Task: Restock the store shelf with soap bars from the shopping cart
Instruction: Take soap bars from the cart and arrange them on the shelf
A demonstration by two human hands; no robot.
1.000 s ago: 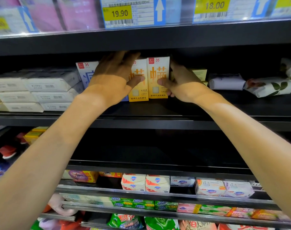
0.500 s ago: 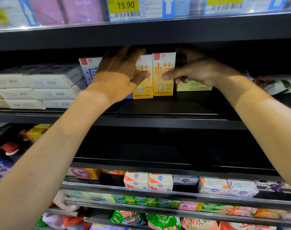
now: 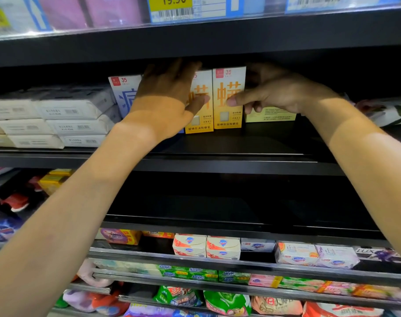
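Your left hand [image 3: 169, 97] is up on the black shelf [image 3: 218, 154], fingers curled over the top of an orange soap box [image 3: 200, 115] w/ the thumb pressing its front face, so it's gripping that box upright. Your right hand [image 3: 272, 92] sits just to the right of it, thumb on the front of the second orange soap box [image 3: 228, 99] and fingers wrapped behind its right edge, pinching it. Both boxes stand upright, side by side and touching, between your two hands.

Behind your left hand, partly hidden, stands a white box w/ blue print [image 3: 124, 90]. Further left of that hand are stacked white soap packs [image 3: 57, 120], lying flat. Under your right hand's fingers, a pale yellow box [image 3: 270, 115] lies flat on the shelf, just beside the right orange box. Past your right wrist, a floral wrapped pack [image 3: 389, 110], blurry.

Above both hands, a yellow 19.90 price tag [image 3: 171, 1] on the shelf edge. Well below your arms, lower shelves hold red-and-white soap boxes [image 3: 206, 245] and green soap packs [image 3: 188, 272].
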